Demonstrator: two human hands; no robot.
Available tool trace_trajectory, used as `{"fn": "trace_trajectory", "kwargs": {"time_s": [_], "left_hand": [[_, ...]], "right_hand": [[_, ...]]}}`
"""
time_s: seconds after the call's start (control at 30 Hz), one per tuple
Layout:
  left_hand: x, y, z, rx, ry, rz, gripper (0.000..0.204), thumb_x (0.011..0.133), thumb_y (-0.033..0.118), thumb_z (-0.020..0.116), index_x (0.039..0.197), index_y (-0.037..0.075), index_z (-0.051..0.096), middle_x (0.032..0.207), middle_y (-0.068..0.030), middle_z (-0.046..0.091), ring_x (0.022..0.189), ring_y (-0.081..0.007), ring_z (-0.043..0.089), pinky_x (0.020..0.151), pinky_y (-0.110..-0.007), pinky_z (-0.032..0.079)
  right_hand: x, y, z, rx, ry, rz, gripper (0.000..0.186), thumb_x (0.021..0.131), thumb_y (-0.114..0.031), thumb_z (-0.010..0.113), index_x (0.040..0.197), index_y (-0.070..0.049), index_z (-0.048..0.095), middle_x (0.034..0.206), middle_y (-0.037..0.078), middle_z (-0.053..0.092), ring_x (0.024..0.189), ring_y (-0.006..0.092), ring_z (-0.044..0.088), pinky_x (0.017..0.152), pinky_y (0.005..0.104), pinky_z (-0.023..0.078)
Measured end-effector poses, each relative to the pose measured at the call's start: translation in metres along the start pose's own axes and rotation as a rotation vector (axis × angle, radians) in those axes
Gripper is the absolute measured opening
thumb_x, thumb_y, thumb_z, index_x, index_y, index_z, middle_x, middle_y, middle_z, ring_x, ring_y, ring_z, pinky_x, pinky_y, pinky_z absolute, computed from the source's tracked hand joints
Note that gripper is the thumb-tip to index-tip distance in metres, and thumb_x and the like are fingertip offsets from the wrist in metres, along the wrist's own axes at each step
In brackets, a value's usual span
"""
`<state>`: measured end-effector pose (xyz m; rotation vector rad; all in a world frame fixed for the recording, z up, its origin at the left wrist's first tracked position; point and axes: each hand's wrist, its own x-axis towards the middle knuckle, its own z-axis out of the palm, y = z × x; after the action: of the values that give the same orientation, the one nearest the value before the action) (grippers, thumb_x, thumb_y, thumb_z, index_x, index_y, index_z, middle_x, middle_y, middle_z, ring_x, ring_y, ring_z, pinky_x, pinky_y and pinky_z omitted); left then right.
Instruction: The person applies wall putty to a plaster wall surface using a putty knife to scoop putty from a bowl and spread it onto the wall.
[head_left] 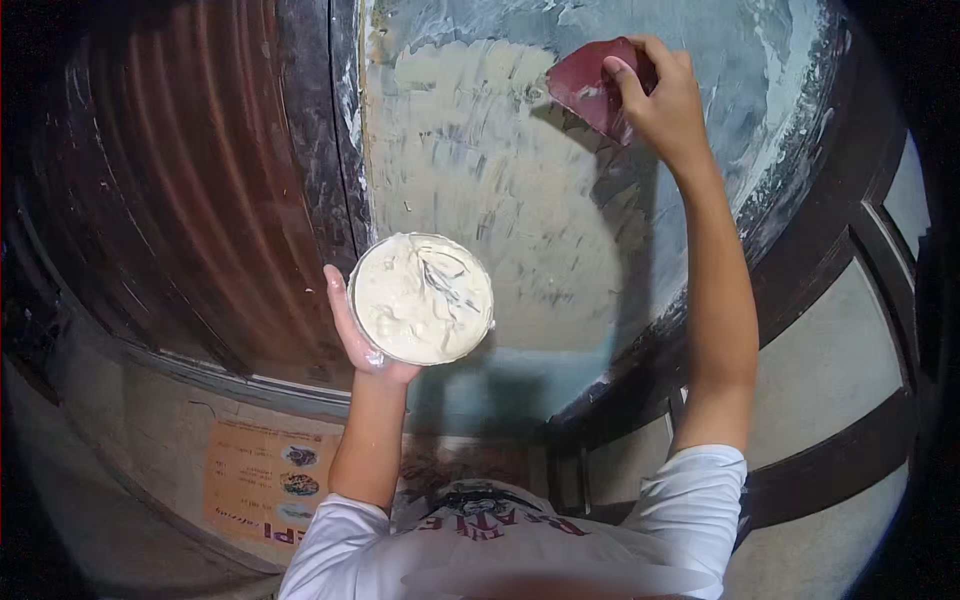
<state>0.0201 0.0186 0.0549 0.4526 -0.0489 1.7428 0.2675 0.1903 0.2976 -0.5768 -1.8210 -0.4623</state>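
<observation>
My left hand (353, 328) supports a round tub of cream-coloured putty (415, 305) from below and from its left side. The thumb lies along the rim, while the other fingers are hidden under the tub. Grooves and a few grey streaks mark the putty's surface. Farther up and to the right, my right hand (662, 100) pinches a dark red putty spreader (583, 85), thumb on its near face. Some pale putty clings to the spreader. Its left edge is at a blue-grey surface (700, 30), beside a broad smeared patch of beige putty (500, 200).
A dark wooden strip (310, 100) and a brown ribbed panel (190, 180) border the patch on the left. Dark framing with pale panels (825, 330) curves along the right. An orange printed sheet (262, 475) with food pictures is at the lower left.
</observation>
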Motion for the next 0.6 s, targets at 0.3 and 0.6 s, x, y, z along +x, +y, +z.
{"fn": "trace_trajectory", "kwargs": {"time_s": [0.3,0.6], "left_hand": [[0.008,0.011,-0.009,0.048,0.034,0.024,0.089,0.095,0.076,0.042,0.144,0.002,0.054,0.144,-0.0163,0.058,0.128,-0.0355,0.058,0.108,-0.053,0.047],[0.020,0.006,-0.015,0.061,0.040,0.053,0.090,0.096,0.076,0.040,0.145,0.001,0.053,0.144,-0.0175,0.058,0.128,-0.0358,0.057,0.109,-0.052,0.047]], "right_hand": [[0.008,0.022,0.016,-0.186,0.014,-0.053,0.033,0.091,-0.032,0.074,0.116,-0.011,0.071,0.096,0.014,0.070,0.099,0.0315,0.058,0.091,0.0426,0.047],[-0.011,0.002,0.031,-0.116,-0.032,-0.024,0.030,0.091,-0.033,0.072,0.114,-0.014,0.072,0.101,0.013,0.068,0.104,0.0324,0.056,0.096,0.0497,0.038]]}}
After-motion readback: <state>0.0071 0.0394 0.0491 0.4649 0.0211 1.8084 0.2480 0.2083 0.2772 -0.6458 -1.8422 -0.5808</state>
